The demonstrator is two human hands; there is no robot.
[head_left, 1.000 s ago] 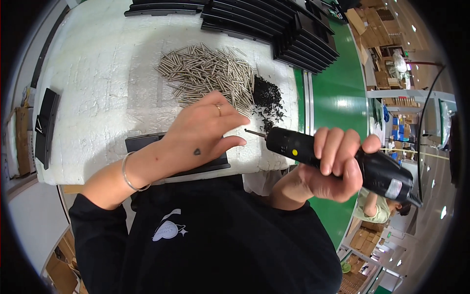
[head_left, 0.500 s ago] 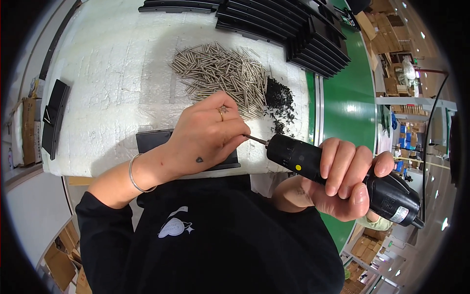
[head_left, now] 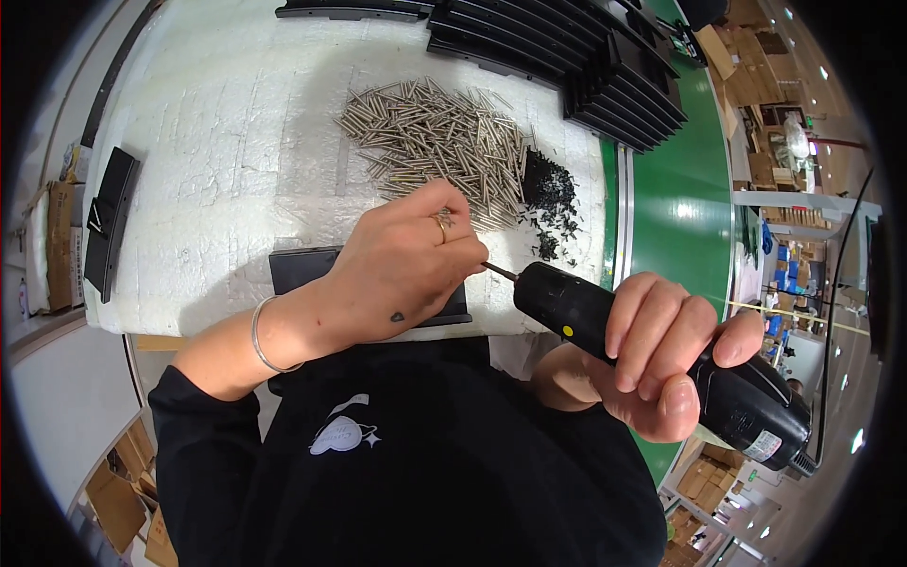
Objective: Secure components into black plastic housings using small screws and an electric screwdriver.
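Observation:
My right hand (head_left: 661, 354) is wrapped round a black electric screwdriver (head_left: 557, 300), held nearly level and pointing left. The thin bit (head_left: 499, 271) reaches the fingertips of my left hand (head_left: 402, 265). That hand is closed in a pinch at the bit's tip; whatever it may hold there is hidden. Below the left hand, at the near edge of the padded white work surface (head_left: 217, 170), lies a flat black part (head_left: 298, 269), mostly covered by hand and wrist. Just beyond the hand spreads a heap of silvery metal pins (head_left: 439, 137), with a smaller pile of black screws (head_left: 548, 189) on its right.
Long black rails (head_left: 501, 47) lie stacked at the far right. Another black part (head_left: 111, 222) rests at the left edge with small metal pieces on it. A green surface (head_left: 675, 208) runs along the right side. A dark cable (head_left: 829, 312) hangs near the screwdriver's rear.
The screwdriver's rear end has dipped slightly, while its bit stays at the left fingertips. Both hands keep their grip. The whole view has shifted a little.

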